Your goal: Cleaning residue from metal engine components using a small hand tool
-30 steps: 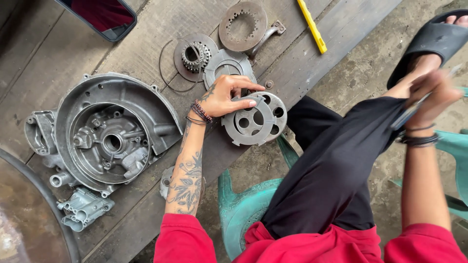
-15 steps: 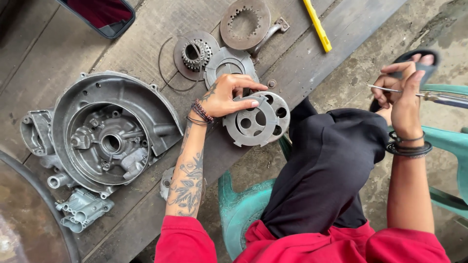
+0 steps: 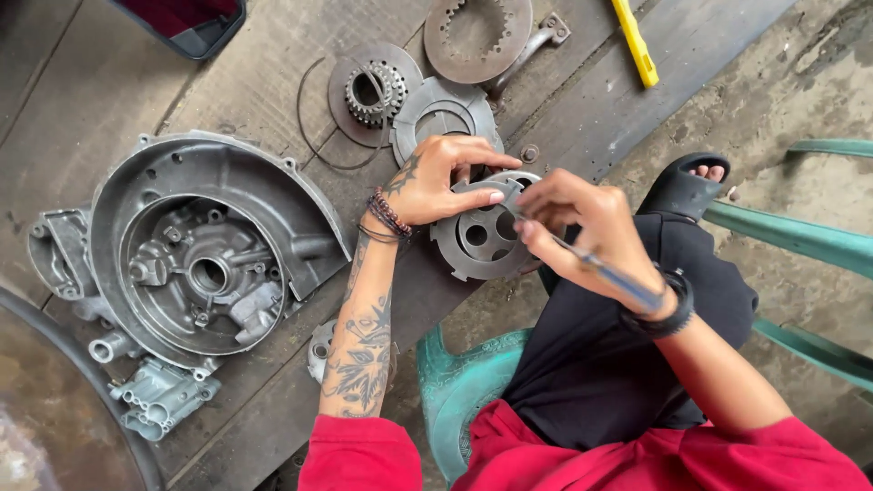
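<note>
My left hand (image 3: pixel 441 180) grips the top rim of a round grey clutch basket (image 3: pixel 480 238) with several holes, which rests at the edge of the wooden bench (image 3: pixel 582 109). My right hand (image 3: pixel 577 225) holds a thin metal tool (image 3: pixel 611 275) like a pen, its tip at the basket's upper right rim. Both hands meet over the basket, above my black-trousered knee (image 3: pixel 627 364).
A large aluminium engine case (image 3: pixel 195 250) lies to the left. Behind the basket lie a ring plate (image 3: pixel 443 116), a toothed gear on a disc (image 3: pixel 373 91), a rusty clutch plate (image 3: pixel 477 36) and a yellow tool (image 3: pixel 635 41). Green plastic chairs (image 3: pixel 455 391) stand below and to the right.
My right hand came from the far right, away from my raised foot, over to the clutch basket with the tool. My leg has lowered. My left hand stayed on the basket.
</note>
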